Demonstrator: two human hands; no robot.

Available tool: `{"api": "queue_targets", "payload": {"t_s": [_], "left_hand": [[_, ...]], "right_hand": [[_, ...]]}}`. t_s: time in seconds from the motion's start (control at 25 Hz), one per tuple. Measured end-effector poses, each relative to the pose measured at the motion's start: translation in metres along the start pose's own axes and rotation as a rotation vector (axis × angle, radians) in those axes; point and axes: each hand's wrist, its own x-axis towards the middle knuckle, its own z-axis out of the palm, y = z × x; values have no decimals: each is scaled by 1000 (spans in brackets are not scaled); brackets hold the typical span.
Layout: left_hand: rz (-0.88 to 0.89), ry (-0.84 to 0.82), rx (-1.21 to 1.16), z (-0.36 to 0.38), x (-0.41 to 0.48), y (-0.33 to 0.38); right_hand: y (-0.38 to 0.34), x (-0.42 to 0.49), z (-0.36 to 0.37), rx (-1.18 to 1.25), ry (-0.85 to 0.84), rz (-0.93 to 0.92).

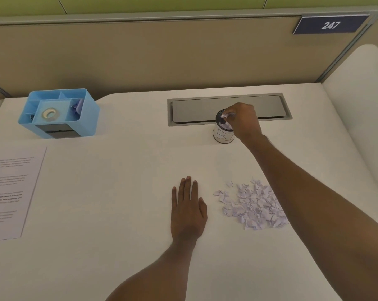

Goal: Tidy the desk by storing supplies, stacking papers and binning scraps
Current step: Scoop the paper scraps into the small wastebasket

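I count two hands of mine: my left hand (188,210) at lower centre and my right hand (243,121) right of centre, higher up. One small can (222,135) stands by the right one, and one crumpled wad (226,115) is pinched in its fingertips. One pile of paper scraps (255,205) lies at lower right, too many bits to count. One printed sheet (9,192) shows at the left edge. At upper left I see one blue organizer (85,118) holding one tape roll (50,114). There is one gray hatch (227,107) and one number sign (330,25).

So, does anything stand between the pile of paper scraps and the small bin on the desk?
Nothing visible does. Only bare desk lies between the scrap pile and the bin; the right hand holds scraps over its open top.
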Motion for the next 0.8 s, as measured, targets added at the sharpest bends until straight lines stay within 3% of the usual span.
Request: {"api": "queue_targets", "payload": {"t_s": [0.2, 0.48, 0.68, 0.8], "left_hand": [[-9, -22, 10, 0, 1, 0], [-14, -27, 16, 0, 1, 0], [-23, -26, 17, -1, 0, 1], [-26, -33, 28, -1, 1, 0]], "right_hand": [[6, 14, 10, -296, -184, -32], [6, 17, 7, -336, -245, -23], [13, 11, 4, -277, -163, -78], [13, -5, -1, -148, 4, -90]]}}
